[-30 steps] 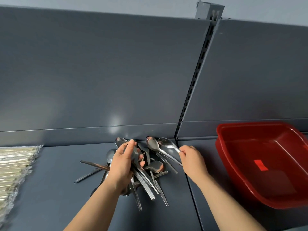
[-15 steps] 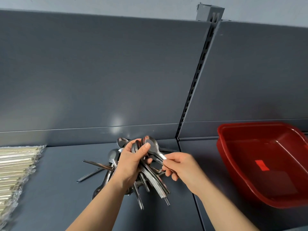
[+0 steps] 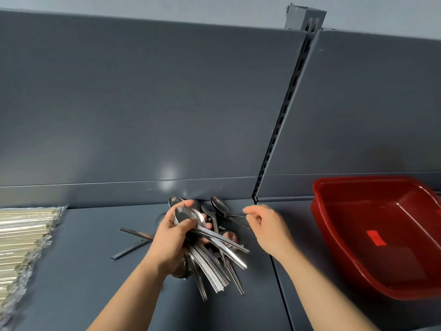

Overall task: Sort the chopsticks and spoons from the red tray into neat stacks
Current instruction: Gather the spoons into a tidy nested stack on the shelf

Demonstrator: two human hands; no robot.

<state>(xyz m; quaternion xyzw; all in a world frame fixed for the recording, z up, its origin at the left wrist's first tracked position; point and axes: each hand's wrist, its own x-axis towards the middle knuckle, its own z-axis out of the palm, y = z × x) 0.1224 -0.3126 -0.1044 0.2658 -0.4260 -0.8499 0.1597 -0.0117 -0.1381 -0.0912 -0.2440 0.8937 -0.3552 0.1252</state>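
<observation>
Red tray looks empty, chopsticks stacked; left hand grips a spoon bundle, loose spoons remain beside the right hand, whose blurred grip I cannot tell.

Fanned steel spoons — stacked wrapped chopsticks

We saw a dark grey metal shelf, its two panels meeting at a seam. Wrapped chopsticks lay stacked at its left edge, loose steel spoons lay scattered near the back wall at the middle, and a red tray sat on the right panel.
</observation>
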